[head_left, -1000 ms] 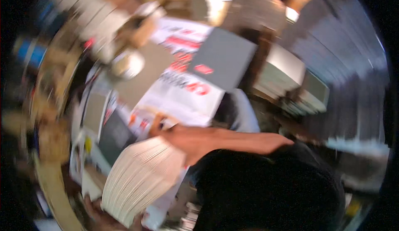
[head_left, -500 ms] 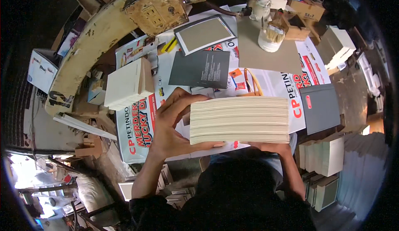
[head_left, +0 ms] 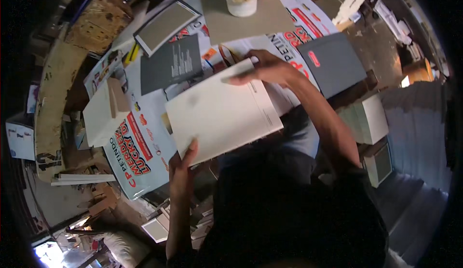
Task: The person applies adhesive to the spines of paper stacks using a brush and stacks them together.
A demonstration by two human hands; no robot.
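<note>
While the left hand (head_left: 182, 164) grips the near lower corner of a thick cream block of unbound pages (head_left: 222, 111), the right hand (head_left: 267, 69) lies over its far upper corner, fingers closed on the edge, so the block is held flat and slightly tilted above the desk (head_left: 144, 181). Printed posters cover the desk; a dark grey cover (head_left: 172, 64) lies just beyond the block, another grey cover (head_left: 333, 63) to the right, and a white pot (head_left: 241, 0) stands further off
</note>
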